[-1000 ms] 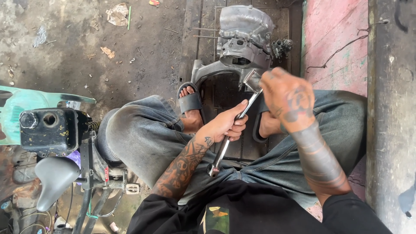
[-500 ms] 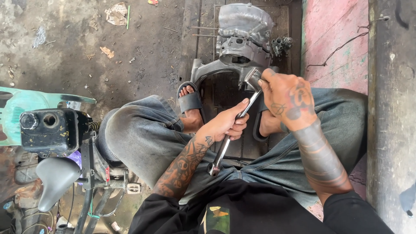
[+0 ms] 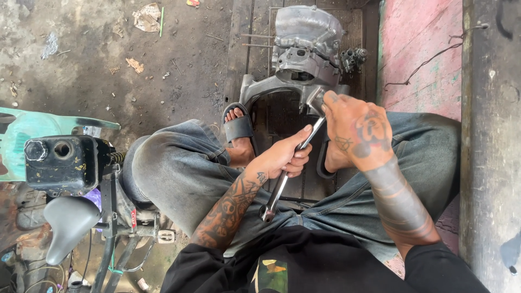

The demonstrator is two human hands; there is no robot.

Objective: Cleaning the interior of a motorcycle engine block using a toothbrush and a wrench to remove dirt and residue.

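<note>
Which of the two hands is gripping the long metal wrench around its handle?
The left hand: its fingers wrap the middle of the wrench shaft. The right hand sits higher, over the wrench's head at the grey engine casing.

A person seen from above wears a black short-sleeved shirt (image 3: 325,260) with a small green and yellow print on the chest. Below the shirt hem are faded, grimy blue-grey jeans (image 3: 179,168), creased at the knees. Dark tattoos cover both forearms: dense figures on the left forearm (image 3: 230,209), broad solid bands on the right forearm (image 3: 399,201). The back of the right hand (image 3: 355,130) carries line-drawn symbols. Beyond the jeans, one bare foot sits in a black slide sandal (image 3: 239,127).
</note>
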